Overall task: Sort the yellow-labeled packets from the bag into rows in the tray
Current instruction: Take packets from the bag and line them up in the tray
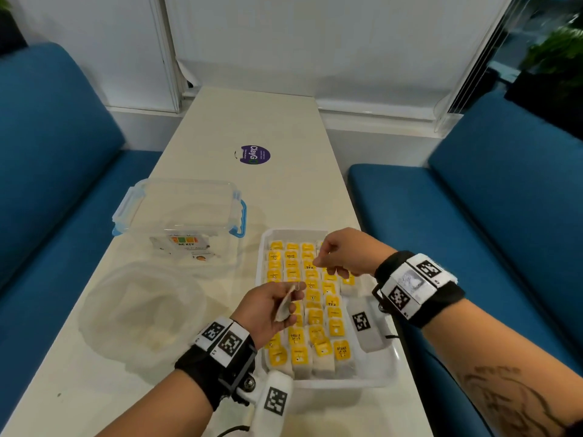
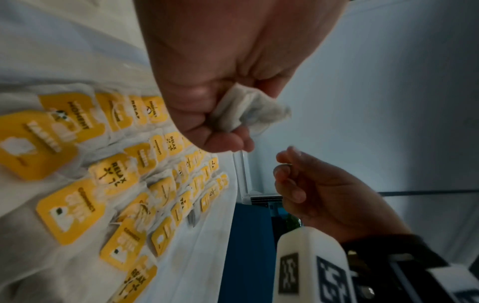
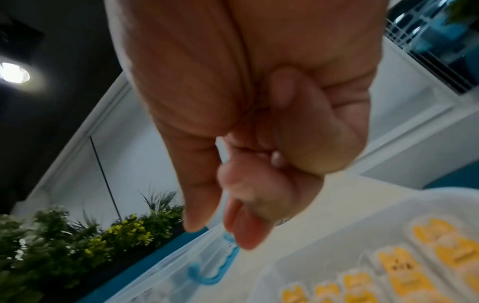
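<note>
A white tray [image 1: 378,378] on the table holds rows of yellow-labeled packets [image 1: 315,316], also seen in the left wrist view [image 2: 77,184]. My left hand [image 1: 291,298] hovers over the tray's left side and pinches a pale packet [image 1: 284,307], crumpled between thumb and fingers [image 2: 249,110]; no yellow label shows on it. My right hand [image 1: 320,263] hangs above the tray's far rows with curled fingers. Its thumb and forefinger [image 3: 194,223] are close together, and I see nothing between them. A near-empty clear plastic bag [image 1: 142,313] lies left of the tray.
A clear lidded box with blue clips [image 1: 179,216] stands behind the bag. A white block with a black marker [image 1: 366,326] lies in the tray's right side. A purple sticker [image 1: 252,154] marks the far tabletop. Blue benches [image 1: 473,231] flank the narrow table.
</note>
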A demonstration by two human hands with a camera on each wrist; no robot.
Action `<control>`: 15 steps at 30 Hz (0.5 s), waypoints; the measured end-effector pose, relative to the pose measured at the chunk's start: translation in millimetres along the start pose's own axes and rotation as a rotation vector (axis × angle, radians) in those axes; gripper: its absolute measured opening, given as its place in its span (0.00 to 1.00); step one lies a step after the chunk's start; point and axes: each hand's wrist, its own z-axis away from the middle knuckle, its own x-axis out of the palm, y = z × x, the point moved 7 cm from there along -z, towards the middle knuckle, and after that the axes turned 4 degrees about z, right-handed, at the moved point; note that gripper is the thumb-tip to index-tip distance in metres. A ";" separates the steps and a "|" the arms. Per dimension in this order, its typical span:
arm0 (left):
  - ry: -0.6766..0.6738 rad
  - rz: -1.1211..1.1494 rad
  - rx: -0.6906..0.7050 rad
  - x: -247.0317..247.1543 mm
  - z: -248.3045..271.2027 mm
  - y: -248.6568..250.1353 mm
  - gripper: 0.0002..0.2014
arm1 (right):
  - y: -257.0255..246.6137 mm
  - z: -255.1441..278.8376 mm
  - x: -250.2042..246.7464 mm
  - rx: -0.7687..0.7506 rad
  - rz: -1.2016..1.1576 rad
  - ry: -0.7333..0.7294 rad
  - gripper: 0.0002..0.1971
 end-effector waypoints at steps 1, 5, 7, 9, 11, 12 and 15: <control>0.013 -0.045 0.028 2.3 1.0 2.1 0.17 | -2.3 4.5 8.9 -0.007 -0.019 -0.021 0.12; -0.013 -0.217 0.150 13.0 4.3 9.3 0.19 | -2.9 13.3 36.8 0.006 -0.104 -0.047 0.15; -0.027 -0.267 0.197 15.0 4.8 11.2 0.20 | 1.2 15.9 43.3 0.028 -0.169 -0.033 0.08; -0.006 -0.295 0.253 13.5 4.5 14.1 0.21 | 5.2 18.6 46.0 0.057 -0.257 -0.018 0.07; 0.007 -0.311 0.298 12.2 4.9 16.4 0.21 | 7.7 21.1 45.2 0.072 -0.334 0.009 0.08; 0.005 -0.316 0.314 12.2 5.1 17.0 0.21 | 7.8 22.1 42.7 0.069 -0.336 0.030 0.08; -0.002 -0.369 0.338 11.0 5.7 17.3 0.19 | 5.1 23.5 29.2 0.013 -0.211 0.116 0.10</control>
